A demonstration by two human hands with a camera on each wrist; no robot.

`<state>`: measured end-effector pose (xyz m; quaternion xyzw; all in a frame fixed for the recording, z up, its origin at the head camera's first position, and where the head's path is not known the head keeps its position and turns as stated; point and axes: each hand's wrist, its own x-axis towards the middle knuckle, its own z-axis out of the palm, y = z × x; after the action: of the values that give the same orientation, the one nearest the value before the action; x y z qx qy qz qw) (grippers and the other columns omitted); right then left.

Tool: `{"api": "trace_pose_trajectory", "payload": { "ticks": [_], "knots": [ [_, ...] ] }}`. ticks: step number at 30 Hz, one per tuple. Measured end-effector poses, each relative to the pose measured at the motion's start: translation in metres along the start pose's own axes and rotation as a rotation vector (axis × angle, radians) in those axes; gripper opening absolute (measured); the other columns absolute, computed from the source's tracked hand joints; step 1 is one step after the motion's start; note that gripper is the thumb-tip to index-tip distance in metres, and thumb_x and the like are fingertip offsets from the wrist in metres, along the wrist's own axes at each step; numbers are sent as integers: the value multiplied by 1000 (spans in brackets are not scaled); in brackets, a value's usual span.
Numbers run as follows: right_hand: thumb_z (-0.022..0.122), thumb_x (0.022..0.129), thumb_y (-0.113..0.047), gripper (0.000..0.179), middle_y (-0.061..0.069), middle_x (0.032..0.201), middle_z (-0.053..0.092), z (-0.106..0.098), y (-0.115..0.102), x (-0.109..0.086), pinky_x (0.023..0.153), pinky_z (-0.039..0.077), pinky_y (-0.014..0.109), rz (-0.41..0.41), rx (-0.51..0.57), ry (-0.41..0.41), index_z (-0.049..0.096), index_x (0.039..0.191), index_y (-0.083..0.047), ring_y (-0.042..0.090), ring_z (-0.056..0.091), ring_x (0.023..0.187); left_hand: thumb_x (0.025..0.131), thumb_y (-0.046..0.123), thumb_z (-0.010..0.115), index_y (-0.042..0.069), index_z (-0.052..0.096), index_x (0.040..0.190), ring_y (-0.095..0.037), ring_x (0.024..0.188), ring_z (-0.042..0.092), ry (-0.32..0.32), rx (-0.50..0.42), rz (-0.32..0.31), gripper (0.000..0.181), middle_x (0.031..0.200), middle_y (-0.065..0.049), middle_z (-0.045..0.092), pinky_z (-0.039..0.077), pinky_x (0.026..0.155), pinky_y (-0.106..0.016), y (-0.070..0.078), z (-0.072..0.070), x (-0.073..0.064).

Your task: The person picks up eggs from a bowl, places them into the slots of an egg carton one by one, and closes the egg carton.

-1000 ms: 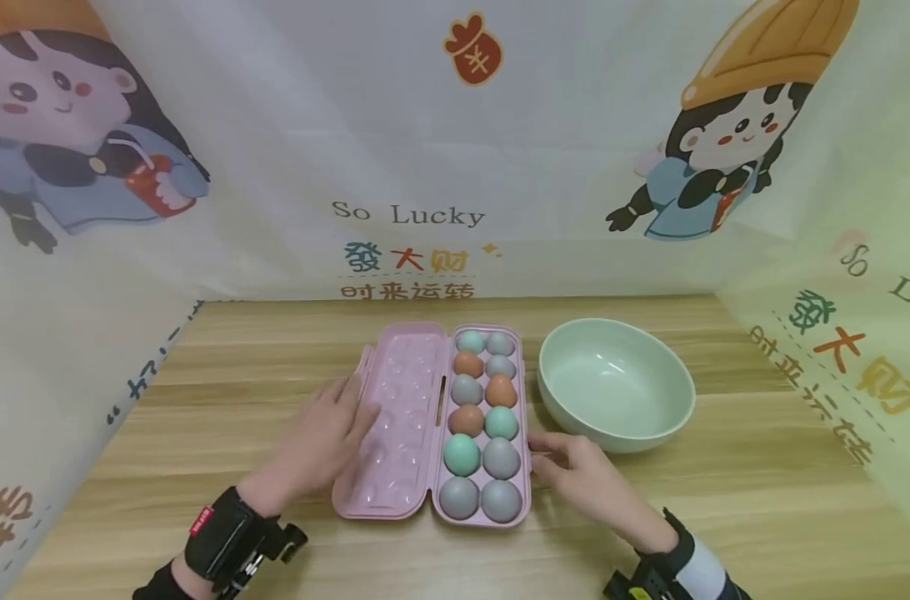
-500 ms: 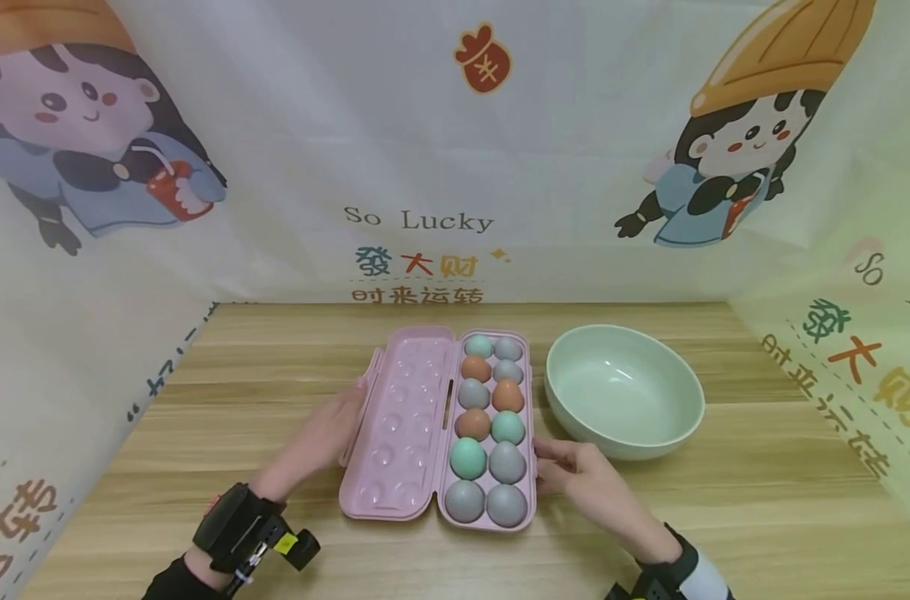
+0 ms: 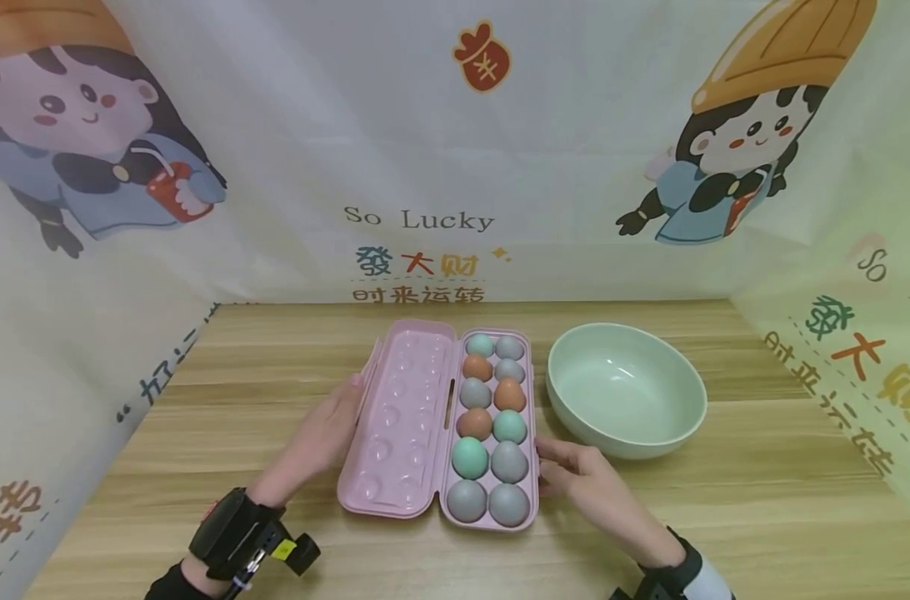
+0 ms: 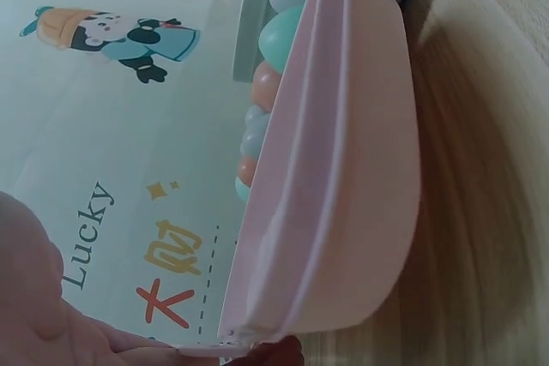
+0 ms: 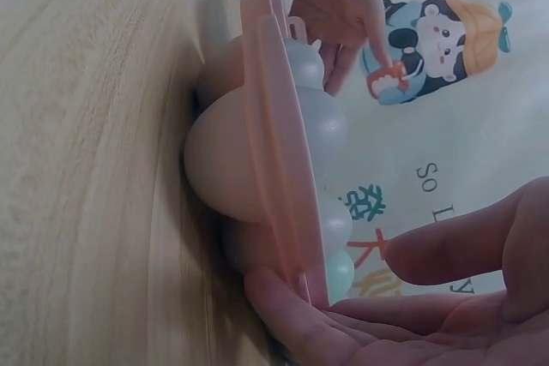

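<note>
A pink egg carton (image 3: 531, 417) lies open on the table, its tray full of grey, brown and green eggs (image 3: 470, 458). The lid (image 3: 398, 400), folded out to the left, is slightly raised at its outer edge. There my left hand (image 3: 316, 437) grips the lid's edge flap, fingertips partly hidden beneath it in the left wrist view. Against the tray's right side rests my right hand (image 3: 593, 487). From the right wrist, its fingers (image 5: 292, 315) reach under the tray rim, while the thumb (image 5: 455, 250) stands apart from it.
A pale green bowl (image 3: 623, 392) stands just right of the carton, beyond my right hand. Wood-grain table (image 3: 275, 358) lies underneath. Printed cloth (image 3: 560, 167) hangs along the back and both sides.
My left hand has gone from lying over the lid's left part to its outer edge. The lid's outer side has risen a little. My right hand stays at the tray.
</note>
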<state>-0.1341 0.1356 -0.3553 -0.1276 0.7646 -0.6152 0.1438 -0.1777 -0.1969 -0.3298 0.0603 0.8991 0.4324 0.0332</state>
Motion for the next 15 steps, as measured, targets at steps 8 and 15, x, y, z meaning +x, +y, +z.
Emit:
{"api": "trace_pose_trajectory", "payload": {
  "ticks": [8,15],
  "knots": [
    [44,97,-1,45,29,137,40,-1,2,0,86,47,36,-6,62,-8,35,137,16,32,59,106,103,51,14,-1,29,147,-38,133,31,44,-34,4,70,145,-22,35,23,106,-46,8,-3,-3],
    [44,97,-1,44,29,138,40,-1,4,0,85,48,38,-6,78,-14,35,137,16,32,58,108,103,51,20,0,30,147,-35,128,41,58,-196,44,68,146,-19,34,34,100,-43,20,-4,-9]
  ]
}}
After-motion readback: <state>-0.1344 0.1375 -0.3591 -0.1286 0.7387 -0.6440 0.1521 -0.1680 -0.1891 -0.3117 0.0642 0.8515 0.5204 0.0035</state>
